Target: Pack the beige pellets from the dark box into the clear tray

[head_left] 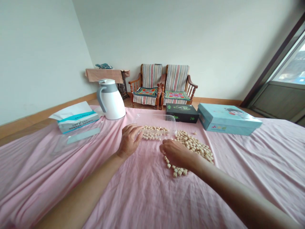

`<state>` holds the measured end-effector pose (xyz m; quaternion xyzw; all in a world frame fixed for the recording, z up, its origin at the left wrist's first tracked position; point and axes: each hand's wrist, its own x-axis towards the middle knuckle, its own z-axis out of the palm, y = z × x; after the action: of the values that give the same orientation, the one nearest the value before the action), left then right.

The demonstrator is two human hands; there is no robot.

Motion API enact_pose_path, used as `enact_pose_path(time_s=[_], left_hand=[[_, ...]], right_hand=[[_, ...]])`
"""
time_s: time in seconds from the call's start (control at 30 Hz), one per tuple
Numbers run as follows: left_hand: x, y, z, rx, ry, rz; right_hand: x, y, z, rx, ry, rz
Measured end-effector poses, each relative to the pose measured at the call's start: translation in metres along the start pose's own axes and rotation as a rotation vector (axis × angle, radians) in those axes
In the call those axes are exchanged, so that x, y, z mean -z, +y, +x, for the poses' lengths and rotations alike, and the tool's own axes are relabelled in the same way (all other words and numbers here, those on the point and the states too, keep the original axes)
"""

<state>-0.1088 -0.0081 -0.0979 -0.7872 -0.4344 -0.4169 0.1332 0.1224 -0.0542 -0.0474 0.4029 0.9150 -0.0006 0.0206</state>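
A clear plastic box [175, 121] lies in the middle of the pink cloth, holding many small, pale, rounded block-like pieces [152, 133]. At its left end, my left hand [130, 140] grips the wall, thumb in front and fingers over the edge. My right hand [175, 152] is just right of the box's near side, over the left part of a loose pile of the same pieces [196, 146]. Its fingers are pinched together, and whatever is between them is hidden. Several pieces [179, 172] lie apart at the pile's near end.
Behind the pile stand a black box [182, 113] and a light blue box [228, 119]. A white-and-grey jug [113, 101] and a tissue pack [77, 117] are at the left, with a clear plastic lid [83, 136] before them. Two chairs [164, 84] stand beyond the cloth-covered surface [143, 190].
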Motion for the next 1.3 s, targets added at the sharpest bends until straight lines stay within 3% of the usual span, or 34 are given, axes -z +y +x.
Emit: enact_pose_path(time_s=[0.23, 0.53, 0.7, 0.83, 0.93, 1.13, 1.3], left_hand=[[0.000, 0.002, 0.002, -0.003, 0.003, -0.009], [0.000, 0.000, 0.000, 0.008, -0.021, -0.028], [0.000, -0.002, -0.001, 0.004, -0.027, -0.041], [0.000, -0.002, -0.001, 0.008, -0.029, -0.037], [0.000, -0.001, -0.001, 0.012, -0.030, -0.023], [0.001, 0.002, 0.001, 0.006, -0.017, -0.014], [0.002, 0.002, 0.001, 0.002, -0.016, -0.012]], right_hand=[[-0.006, -0.007, 0.008, -0.053, -0.043, -0.036], [0.029, 0.020, 0.021, -0.123, 0.372, 0.147], [0.025, 0.038, 0.032, -0.171, 0.462, 0.162], [0.024, 0.031, 0.022, -0.211, 0.490, 0.159], [0.020, 0.016, 0.010, -0.139, 0.415, 0.149], [-0.004, 0.005, 0.007, -0.029, 0.042, -0.003], [-0.012, 0.006, 0.011, -0.039, 0.007, -0.037]])
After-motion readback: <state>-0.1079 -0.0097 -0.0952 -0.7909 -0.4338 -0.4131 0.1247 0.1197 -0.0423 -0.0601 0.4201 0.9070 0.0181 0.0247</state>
